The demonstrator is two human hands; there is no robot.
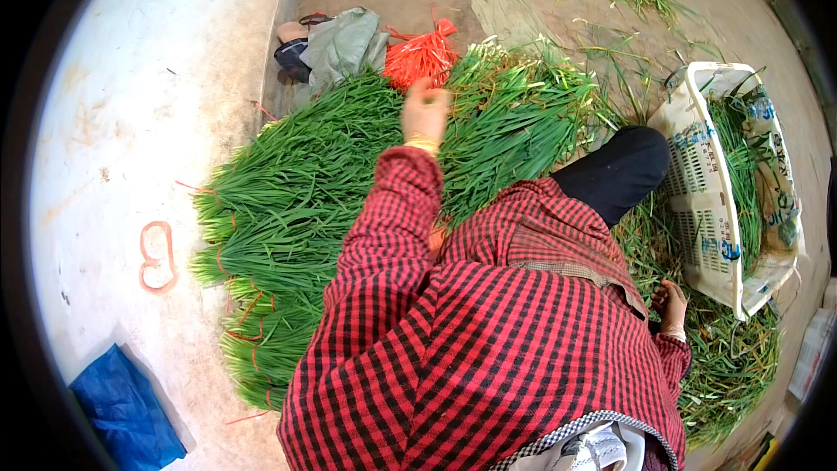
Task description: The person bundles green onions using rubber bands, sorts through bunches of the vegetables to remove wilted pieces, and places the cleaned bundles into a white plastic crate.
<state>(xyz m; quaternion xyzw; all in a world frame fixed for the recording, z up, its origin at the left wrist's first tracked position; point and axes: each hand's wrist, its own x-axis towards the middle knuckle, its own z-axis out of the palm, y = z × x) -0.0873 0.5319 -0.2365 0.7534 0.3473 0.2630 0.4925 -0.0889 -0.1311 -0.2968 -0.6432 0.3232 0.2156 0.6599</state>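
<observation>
My left hand (425,111) is stretched forward at the lower edge of a heap of red plastic tie strips (422,54). Its fingers are curled together and a little blurred; whatever they may hold is hidden. Bundles of garlic chives (288,187), bound with red ties, lie stacked left of me, cut ends toward the wall. Another pile of chives (514,113), loose with pale stem ends, spreads ahead, right of that hand. Down at my right side, my right hand (670,307) hangs beside the crate with loosely bent fingers apart, nothing seen in it.
A white plastic crate (702,201) holding chives tilts at the right, with loose leaf trimmings (728,366) beneath and behind it. My bent knee (623,166) juts between pile and crate. A grey-green sack (342,45) lies beyond the bundles. At lower left is a blue plastic bag (128,406).
</observation>
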